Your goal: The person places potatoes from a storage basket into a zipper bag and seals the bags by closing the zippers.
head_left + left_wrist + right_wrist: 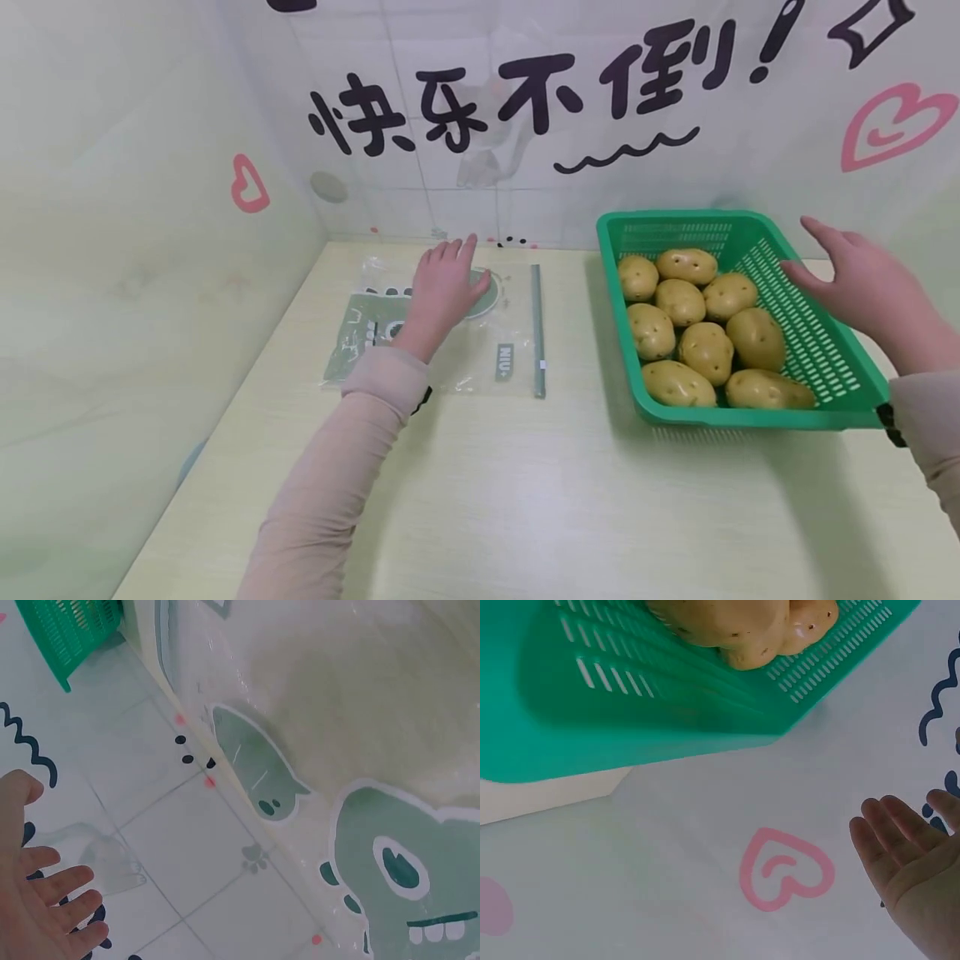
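Observation:
My left hand (pixel 447 287) is over a clear zip bag (pixel 480 333) with green cartoon prints, which lies flat on the table. Its fingers are relaxed and hold nothing; the left wrist view shows them spread above the bag's printed face (pixel 397 877). To the right, my right hand (pixel 862 279) hovers by the right side of a green plastic basket (pixel 817 358), thumb and fingers apart and free of any object. Several potatoes (pixel 707 353) lie inside the basket. In the right wrist view, the right palm (pixel 922 877) shows beyond the basket's rim.
A pale wooden table (pixel 525 492) carries both bag and basket. Behind it stands a white sheet (pixel 525 192) with black lettering and pink hearts, and a pale sheet (pixel 112 250) closes off the left side. The bag's slider strip (pixel 537 333) faces the basket.

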The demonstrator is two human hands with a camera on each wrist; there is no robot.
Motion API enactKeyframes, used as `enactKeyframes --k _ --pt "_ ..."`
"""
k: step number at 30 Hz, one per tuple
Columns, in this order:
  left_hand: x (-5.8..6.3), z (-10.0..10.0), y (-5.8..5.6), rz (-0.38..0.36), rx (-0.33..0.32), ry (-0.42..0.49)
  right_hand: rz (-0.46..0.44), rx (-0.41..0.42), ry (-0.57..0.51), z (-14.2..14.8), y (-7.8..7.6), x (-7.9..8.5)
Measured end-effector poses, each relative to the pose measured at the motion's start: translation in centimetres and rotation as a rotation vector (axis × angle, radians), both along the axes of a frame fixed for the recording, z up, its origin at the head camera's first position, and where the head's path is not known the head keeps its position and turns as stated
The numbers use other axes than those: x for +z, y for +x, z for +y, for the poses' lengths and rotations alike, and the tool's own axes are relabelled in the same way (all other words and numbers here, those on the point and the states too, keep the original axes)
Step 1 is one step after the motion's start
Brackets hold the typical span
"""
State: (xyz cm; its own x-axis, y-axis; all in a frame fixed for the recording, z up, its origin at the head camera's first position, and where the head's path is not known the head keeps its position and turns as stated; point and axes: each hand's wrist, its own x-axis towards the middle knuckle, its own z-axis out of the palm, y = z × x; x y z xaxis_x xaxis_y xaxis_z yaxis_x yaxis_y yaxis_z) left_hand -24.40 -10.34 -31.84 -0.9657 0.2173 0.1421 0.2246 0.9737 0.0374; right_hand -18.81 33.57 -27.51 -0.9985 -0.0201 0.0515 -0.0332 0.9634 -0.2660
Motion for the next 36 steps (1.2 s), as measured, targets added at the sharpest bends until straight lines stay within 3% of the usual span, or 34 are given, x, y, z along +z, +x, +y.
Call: enactKeyframes --k 14,27,36 --pt "-3.3 3.3 0.9 -0.024 -0.066 0.066 -0.001 0.034 -0.034 3.0 1.5 -4.5" --pt "-5.9 5.7 1.5 -0.034 -0.135 0.027 -0.034 -0.015 -0.067 4.5 2.7 -7.7" --pt "-7.9 6.4 1.6 -0.143 -0.124 0.097 0.032 0.009 -0.085 4.9 2.9 -9.1"
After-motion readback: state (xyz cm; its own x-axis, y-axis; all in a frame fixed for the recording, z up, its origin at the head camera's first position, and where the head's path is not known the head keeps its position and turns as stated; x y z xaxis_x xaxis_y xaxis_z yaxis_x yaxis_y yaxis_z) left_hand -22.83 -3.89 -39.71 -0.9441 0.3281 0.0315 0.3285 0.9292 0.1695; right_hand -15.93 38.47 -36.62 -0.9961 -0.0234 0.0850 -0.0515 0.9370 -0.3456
